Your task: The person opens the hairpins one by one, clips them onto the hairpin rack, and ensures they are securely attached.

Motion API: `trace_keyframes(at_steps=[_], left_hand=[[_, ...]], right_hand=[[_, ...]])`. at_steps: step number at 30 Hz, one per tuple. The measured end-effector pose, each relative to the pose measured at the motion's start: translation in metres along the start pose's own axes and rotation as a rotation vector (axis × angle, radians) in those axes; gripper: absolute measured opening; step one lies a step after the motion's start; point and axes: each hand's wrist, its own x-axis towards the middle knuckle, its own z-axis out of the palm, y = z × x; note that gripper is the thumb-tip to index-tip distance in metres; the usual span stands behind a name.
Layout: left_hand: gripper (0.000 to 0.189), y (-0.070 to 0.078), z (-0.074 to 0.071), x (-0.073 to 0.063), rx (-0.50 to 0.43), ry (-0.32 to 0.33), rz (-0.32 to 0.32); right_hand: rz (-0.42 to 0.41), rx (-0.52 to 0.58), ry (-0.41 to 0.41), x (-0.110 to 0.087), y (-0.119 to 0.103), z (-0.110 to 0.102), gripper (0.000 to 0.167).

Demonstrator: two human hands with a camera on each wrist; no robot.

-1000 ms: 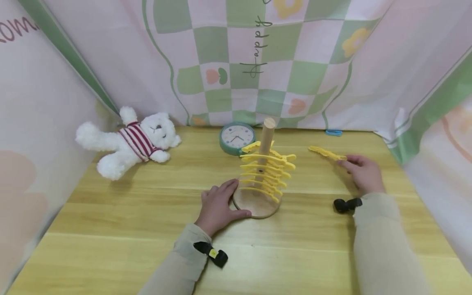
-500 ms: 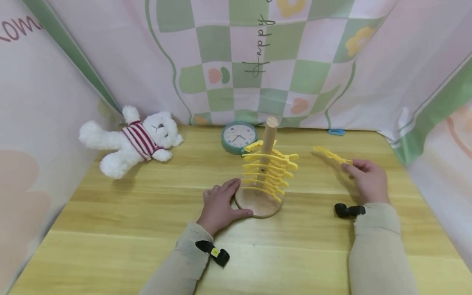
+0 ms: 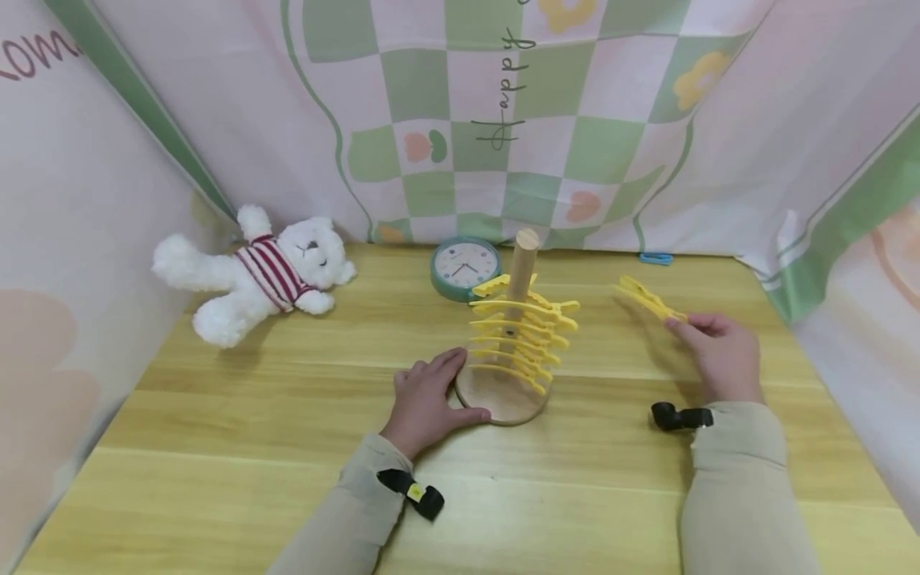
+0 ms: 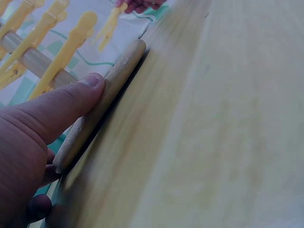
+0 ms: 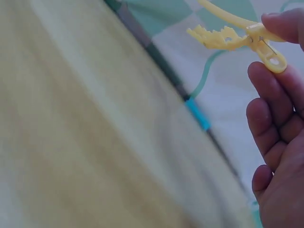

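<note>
My left hand (image 3: 429,403) holds the round base (image 3: 506,399) of a wooden stand. In the left wrist view its thumb (image 4: 88,90) lies along the base's edge. Several yellow hair clips (image 3: 523,326) are clipped one above another on the stand's upright post (image 3: 525,263). To the right, my right hand (image 3: 721,351) pinches another yellow hair clip (image 3: 650,302) by its handle end, raised over the table. The right wrist view shows that clip (image 5: 228,38) between thumb and index finger, its toothed arm spread from its smooth arm.
Behind the stand, a green-rimmed clock (image 3: 465,267) lies on the wooden table (image 3: 287,479). A white plush bear (image 3: 262,275) in a striped shirt lies at the back left. Near the back right edge is a small blue clip-like object (image 3: 656,258). Patterned curtains enclose the table.
My right hand has drawn slightly back towards me and right with its hair clip. The clip's arms, closed together before, now stand apart. My left hand keeps its place on the base.
</note>
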Motion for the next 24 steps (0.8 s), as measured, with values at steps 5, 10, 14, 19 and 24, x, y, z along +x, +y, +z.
trace_keyframes(at_steps=[5, 10, 14, 19, 24], left_hand=[[0.103, 0.0, 0.0, 0.0, -0.002, -0.001, 0.0], [0.104, 0.0, 0.0, 0.0, -0.004, -0.005, 0.001], [0.104, -0.001, 0.0, 0.0, -0.003, -0.002, 0.002], [0.104, -0.001, 0.001, 0.0, -0.004, 0.002, -0.001], [0.104, -0.002, 0.001, 0.0, -0.001, 0.0, -0.004]], right_hand=[[-0.083, -0.042, 0.005, -0.012, -0.027, 0.004, 0.026], [-0.175, 0.008, 0.017, -0.026, -0.053, 0.009, 0.023], [-0.257, 0.037, 0.031, -0.039, -0.072, 0.011, 0.021], [-0.353, 0.085, 0.009, -0.055, -0.091, 0.012, 0.021], [-0.449, 0.311, -0.05, -0.068, -0.106, 0.014, 0.018]])
